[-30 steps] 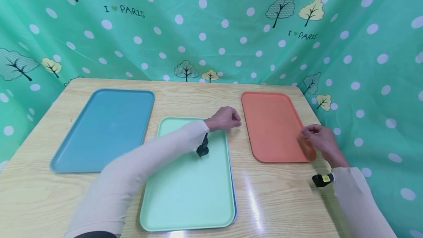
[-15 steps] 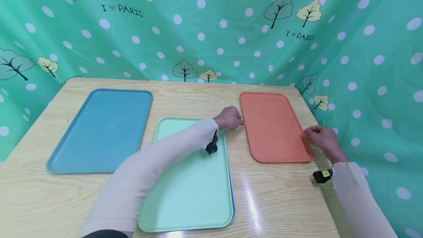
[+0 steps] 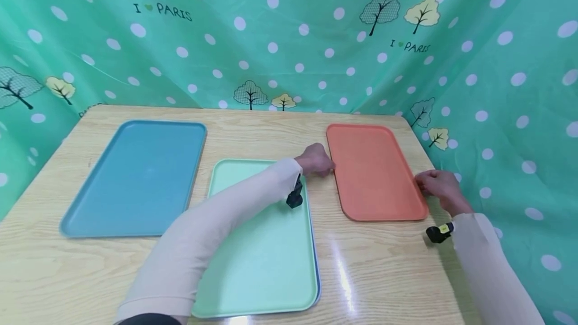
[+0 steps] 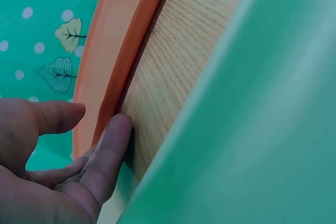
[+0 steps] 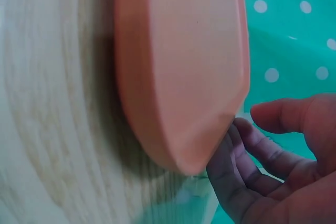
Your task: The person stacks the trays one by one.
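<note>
An orange-red tray [image 3: 375, 174] lies flat on the right part of the table. My left hand [image 3: 316, 159] is at its left edge; in the left wrist view the fingers [image 4: 107, 156] reach the tray's outer wall [image 4: 126, 51], and the thumb stands apart above the rim. At the opposite edge is my right hand [image 3: 438, 187]. The right wrist view has its fingertips [image 5: 231, 145] against the tray's side near a corner, its thumb [image 5: 278, 115] lifted away from the rim. Neither thumb presses on the tray.
Beneath my left forearm a mint-green tray [image 3: 257, 265] lies on top of a blue one, whose edge [image 3: 318, 280] peeks out at the right. A larger blue tray [image 3: 140, 179] is at the left of the wooden table [image 3: 271, 129]. A green dotted curtain [image 3: 289, 29] hangs behind and at the sides.
My left hand has moved right, up to the tray's left edge. My right hand has lowered slightly onto its right edge. The trays stay in place while the head view shifts a little.
</note>
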The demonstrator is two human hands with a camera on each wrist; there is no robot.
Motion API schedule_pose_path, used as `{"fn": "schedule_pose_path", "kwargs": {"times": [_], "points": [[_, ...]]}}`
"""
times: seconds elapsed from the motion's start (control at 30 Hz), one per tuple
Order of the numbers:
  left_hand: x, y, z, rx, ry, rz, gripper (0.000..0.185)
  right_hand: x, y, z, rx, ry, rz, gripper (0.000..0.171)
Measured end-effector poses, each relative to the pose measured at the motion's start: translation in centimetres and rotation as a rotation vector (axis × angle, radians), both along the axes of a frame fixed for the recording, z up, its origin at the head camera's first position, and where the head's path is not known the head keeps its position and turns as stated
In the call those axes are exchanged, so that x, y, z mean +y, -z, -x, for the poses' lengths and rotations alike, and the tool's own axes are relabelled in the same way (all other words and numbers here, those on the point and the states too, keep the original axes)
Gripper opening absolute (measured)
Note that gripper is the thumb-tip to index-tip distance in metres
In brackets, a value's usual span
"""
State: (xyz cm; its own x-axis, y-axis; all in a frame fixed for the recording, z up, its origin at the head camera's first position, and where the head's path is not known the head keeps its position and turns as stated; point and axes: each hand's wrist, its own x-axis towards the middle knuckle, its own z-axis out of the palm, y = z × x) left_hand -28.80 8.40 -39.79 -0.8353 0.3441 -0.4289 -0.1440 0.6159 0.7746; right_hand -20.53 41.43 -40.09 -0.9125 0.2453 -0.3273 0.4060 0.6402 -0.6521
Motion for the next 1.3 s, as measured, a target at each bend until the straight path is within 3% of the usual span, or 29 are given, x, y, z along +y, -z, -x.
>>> {"fn": "schedule_pose_path", "kwargs": {"times": [0.27,0.87,1.3], "points": [[0.6,0.1,-0.5,-0.031,-0.063,-0.11,0.012,0.3,0.0,0.6,-0.051,-0.019,0.011,0.049],[0.9,0.6,-0.4,-0.044,-0.094,-0.112,0.007,0.1,0.1,1.1,-0.059,-0.039,-0.061,0.044],[0.5,0.4,-0.9,-0.105,-0.198,-0.224,0.011,0.5,-0.3,0.5,-0.078,-0.078,0.075,0.043]]}}
